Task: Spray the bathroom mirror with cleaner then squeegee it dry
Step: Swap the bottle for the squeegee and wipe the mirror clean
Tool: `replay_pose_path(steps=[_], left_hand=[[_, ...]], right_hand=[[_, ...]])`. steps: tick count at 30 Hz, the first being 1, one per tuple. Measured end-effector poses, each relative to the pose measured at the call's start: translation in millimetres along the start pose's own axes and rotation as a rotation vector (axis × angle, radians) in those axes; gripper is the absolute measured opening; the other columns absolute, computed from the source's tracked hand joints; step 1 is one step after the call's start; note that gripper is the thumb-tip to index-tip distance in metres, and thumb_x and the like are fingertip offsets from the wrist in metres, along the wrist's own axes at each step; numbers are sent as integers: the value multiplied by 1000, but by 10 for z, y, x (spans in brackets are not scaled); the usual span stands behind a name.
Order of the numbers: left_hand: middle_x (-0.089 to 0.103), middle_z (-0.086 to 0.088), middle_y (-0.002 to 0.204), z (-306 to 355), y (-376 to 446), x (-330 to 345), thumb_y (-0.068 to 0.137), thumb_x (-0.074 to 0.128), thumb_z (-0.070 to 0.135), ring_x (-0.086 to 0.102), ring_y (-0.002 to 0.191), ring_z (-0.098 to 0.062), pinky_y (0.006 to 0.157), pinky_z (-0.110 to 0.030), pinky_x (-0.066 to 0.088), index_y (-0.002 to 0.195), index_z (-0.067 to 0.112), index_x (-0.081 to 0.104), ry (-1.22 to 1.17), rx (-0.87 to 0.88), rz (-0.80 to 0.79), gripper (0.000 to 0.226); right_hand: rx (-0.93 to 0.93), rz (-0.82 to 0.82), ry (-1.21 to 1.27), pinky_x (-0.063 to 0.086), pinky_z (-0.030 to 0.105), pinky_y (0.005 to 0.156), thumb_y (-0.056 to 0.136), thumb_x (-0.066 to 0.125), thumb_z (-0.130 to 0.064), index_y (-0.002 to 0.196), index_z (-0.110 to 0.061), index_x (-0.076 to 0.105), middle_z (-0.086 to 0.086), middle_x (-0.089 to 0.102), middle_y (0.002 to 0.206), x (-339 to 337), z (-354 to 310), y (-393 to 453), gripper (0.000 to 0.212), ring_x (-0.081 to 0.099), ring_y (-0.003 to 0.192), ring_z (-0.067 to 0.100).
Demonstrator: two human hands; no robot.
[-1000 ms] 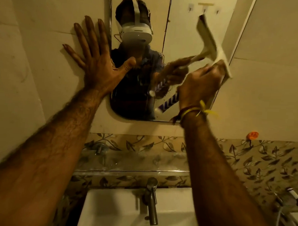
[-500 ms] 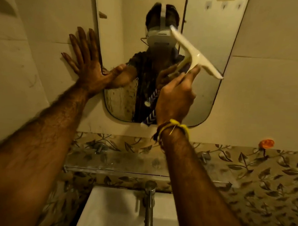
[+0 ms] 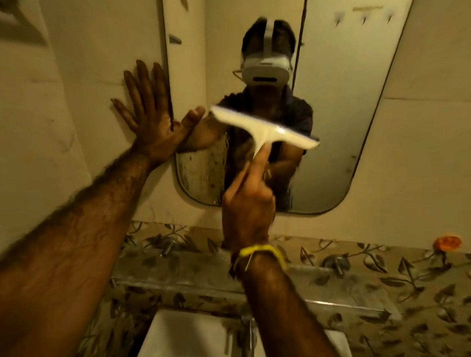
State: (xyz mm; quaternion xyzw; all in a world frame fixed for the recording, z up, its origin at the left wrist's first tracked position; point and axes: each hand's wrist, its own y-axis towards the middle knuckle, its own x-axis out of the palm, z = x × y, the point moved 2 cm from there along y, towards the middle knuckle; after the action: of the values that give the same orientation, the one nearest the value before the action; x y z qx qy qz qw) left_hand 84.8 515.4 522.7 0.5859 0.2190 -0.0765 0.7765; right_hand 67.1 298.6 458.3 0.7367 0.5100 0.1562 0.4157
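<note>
A tall mirror [image 3: 340,107] with rounded lower corners hangs on the tiled wall. My right hand [image 3: 248,203] grips the handle of a white squeegee [image 3: 263,131], forefinger stretched along the handle. Its blade lies nearly level, tilted down to the right, over the mirror's lower middle. My left hand [image 3: 148,120] is pressed flat on the wall at the mirror's left edge, fingers spread, thumb on the glass. The mirror's lower left shows streaks. No spray bottle is in view.
Below the mirror runs a glass shelf [image 3: 187,273] on metal pegs, against leaf-patterned tiles [image 3: 412,307]. A white basin [image 3: 184,340] with a metal tap [image 3: 249,338] sits under it. An orange hook [image 3: 447,242] sticks to the wall at the right.
My right hand has swept the squeegee from the mirror's right edge leftwards and down to its middle, turning the blade from steeply tilted to nearly level. My left hand stays on the wall.
</note>
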Motion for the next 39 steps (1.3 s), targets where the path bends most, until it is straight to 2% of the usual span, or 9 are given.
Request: replay_pose_path(steps=[4, 7, 12, 16, 19, 24, 28, 34, 39], left_hand=[[-6, -17, 167, 29, 1, -19, 91, 7, 79, -8, 153, -39, 111, -67, -15, 160, 18, -3, 15, -38, -44, 93], [2, -16, 167, 38, 4, -28, 85, -16, 78, -2, 154, -38, 113, -64, -12, 160, 16, 5, 41, -61, -28, 100], [-15, -3, 167, -106, -87, -54, 93, 18, 74, -27, 149, -14, 112, -57, -26, 159, 21, -12, -304, 15, -52, 90], [-18, 0, 167, -103, -124, -70, 91, 23, 79, -25, 151, -16, 111, -45, -34, 157, 20, -17, -373, 53, -25, 98], [-17, -4, 167, -79, -155, -101, 88, 31, 81, -23, 152, -15, 111, -38, -34, 158, 12, -15, -446, 24, -2, 109], [-24, -4, 165, -59, -173, -188, 79, 43, 83, -29, 150, -16, 115, -54, -27, 158, 13, -17, -430, 11, -74, 121], [-34, 2, 161, -98, -126, -227, 66, 28, 100, -37, 145, -14, 110, -51, -32, 157, 22, -21, -389, 42, -171, 130], [-35, -6, 161, -32, -117, -258, 58, 25, 104, -39, 142, -17, 112, -60, -27, 155, 19, -24, -300, 9, -242, 138], [-41, -4, 158, -34, -170, -338, 55, 51, 98, -41, 143, -23, 108, -63, -28, 150, 25, -34, -171, -13, -369, 147]], right_hand=[[-89, 77, 19, 61, 39, 57, 99, 46, -16, 149, -5, 35, 12, 67, 73, 108, -247, 207, 52, 66, 58, 25], [-227, 97, -74, 61, 41, 62, 99, 27, -27, 152, -11, 29, 9, 68, 83, 183, -597, 639, 55, 68, 74, 26], [-366, 56, -169, 57, 33, 52, 96, 38, -23, 147, -14, 43, 10, 73, 89, 157, -460, 367, 51, 67, 62, 24], [-352, -46, -232, 60, 39, 66, 97, 21, -38, 152, -34, 26, 7, 65, 121, 166, -454, 524, 55, 67, 95, 29], [-390, -110, -181, 58, 51, 79, 92, 42, -26, 147, -42, 28, 1, 65, 123, 216, -777, 830, 60, 64, 107, 31], [-392, -233, -215, 57, 48, 84, 91, 31, -31, 149, -44, 25, -2, 53, 139, 154, -502, 660, 59, 57, 118, 26], [-349, -215, -247, 60, 43, 72, 94, 41, -13, 149, -37, 33, 0, 54, 141, 28, 31, 218, 61, 64, 106, 28], [-330, -208, -201, 57, 53, 81, 86, 20, -38, 148, -43, 25, 3, 55, 139, 85, -415, 642, 63, 59, 117, 33], [-285, -240, -284, 59, 49, 75, 95, 44, -16, 150, -42, 24, 3, 50, 144, -122, 35, 365, 64, 63, 106, 33]])
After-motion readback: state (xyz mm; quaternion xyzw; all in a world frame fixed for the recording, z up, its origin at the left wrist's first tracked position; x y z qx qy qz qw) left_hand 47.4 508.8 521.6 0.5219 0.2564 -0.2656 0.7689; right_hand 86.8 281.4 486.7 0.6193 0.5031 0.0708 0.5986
